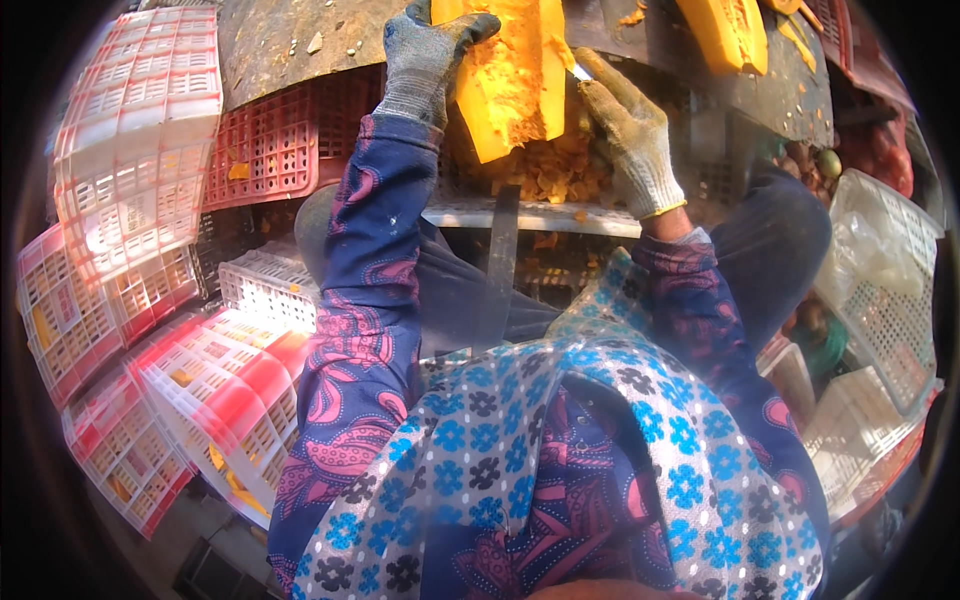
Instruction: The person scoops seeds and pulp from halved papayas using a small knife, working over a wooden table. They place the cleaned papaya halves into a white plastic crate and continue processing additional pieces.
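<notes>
A long halved piece of yellow-orange squash (pixel 551 97), probably a pumpkin, is held up over the wooden work board, its stringy hollow facing me. My left hand (pixel 427 64), in a grey knit glove with dark fingertips, grips its left side. At the right side is my right hand (pixel 634 131), in a soiled pale glove, pinching a small metal blade (pixel 580 73) against the cut edge. The blade's handle is hidden in the glove. Below the squash lies a heap of orange peelings and pulp (pixel 555 176).
Another cut squash piece (pixel 727 34) rests on the wooden board (pixel 780 94) at right. Red and white plastic crates (pixel 139 135) stack up on my left. A red crate (pixel 266 146) sits under the board. At right are a white basket (pixel 889 300) with a plastic bag and onion-like vegetables (pixel 799 161).
</notes>
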### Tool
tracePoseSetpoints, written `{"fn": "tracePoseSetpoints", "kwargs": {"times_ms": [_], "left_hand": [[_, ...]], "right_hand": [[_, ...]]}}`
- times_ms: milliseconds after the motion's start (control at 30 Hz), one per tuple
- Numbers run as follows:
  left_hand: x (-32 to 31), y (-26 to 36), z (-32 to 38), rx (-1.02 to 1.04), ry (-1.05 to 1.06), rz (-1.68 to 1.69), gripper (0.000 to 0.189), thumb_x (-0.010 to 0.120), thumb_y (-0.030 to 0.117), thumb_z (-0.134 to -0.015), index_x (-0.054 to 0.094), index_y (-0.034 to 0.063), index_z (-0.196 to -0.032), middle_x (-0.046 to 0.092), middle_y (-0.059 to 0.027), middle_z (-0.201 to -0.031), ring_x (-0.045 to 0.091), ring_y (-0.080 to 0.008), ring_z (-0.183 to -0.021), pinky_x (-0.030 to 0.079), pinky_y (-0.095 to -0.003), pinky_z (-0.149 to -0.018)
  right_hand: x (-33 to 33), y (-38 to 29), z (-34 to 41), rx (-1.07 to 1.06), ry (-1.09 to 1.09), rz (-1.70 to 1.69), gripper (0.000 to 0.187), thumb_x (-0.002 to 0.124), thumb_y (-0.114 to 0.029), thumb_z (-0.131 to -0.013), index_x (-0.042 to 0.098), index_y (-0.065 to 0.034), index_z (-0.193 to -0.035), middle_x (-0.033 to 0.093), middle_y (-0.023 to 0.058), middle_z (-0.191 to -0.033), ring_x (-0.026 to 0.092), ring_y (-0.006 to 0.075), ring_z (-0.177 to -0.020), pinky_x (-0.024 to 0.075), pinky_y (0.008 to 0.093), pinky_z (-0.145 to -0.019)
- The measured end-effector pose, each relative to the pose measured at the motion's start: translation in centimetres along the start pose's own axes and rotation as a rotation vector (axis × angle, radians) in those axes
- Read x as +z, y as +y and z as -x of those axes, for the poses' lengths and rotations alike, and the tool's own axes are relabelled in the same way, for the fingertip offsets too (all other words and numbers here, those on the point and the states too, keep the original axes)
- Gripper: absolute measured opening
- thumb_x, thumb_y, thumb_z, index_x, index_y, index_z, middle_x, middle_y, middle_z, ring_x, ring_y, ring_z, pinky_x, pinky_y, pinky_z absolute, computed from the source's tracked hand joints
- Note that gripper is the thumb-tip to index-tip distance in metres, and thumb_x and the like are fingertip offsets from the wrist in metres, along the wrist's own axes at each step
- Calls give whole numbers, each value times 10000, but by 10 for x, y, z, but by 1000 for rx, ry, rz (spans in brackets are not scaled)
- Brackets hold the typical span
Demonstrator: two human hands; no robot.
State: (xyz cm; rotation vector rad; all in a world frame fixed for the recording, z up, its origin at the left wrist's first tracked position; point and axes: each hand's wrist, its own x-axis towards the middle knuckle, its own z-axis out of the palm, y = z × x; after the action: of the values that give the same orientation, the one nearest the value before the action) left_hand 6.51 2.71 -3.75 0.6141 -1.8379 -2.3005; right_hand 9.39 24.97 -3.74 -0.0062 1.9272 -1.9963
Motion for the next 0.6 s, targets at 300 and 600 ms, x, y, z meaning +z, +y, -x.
{"fn": "tracePoseSetpoints", "kwargs": {"times_ms": [300,600], "left_hand": [[-57,-13,-34,-6,31,90,435,726,40,-835,583,-16,-1242,695,-136,-1037,698,-239,-851,604,-369,-756],[-20,-45,7,-250,-459,-170,335,648,150,-948,593,-28,-1226,692,-170,-999,709,-252,-846,606,-315,-684]], "right_hand": [[-42,-65,19,29,270,-79,428,548,-222,-1001,528,-18,-1376,512,-25,-634,345,26,-420,275,176,-393],[-98,-76,37,-398,258,-102,461,566,-175,-979,494,54,-1373,522,-12,-671,366,39,-458,286,188,-401]]}}
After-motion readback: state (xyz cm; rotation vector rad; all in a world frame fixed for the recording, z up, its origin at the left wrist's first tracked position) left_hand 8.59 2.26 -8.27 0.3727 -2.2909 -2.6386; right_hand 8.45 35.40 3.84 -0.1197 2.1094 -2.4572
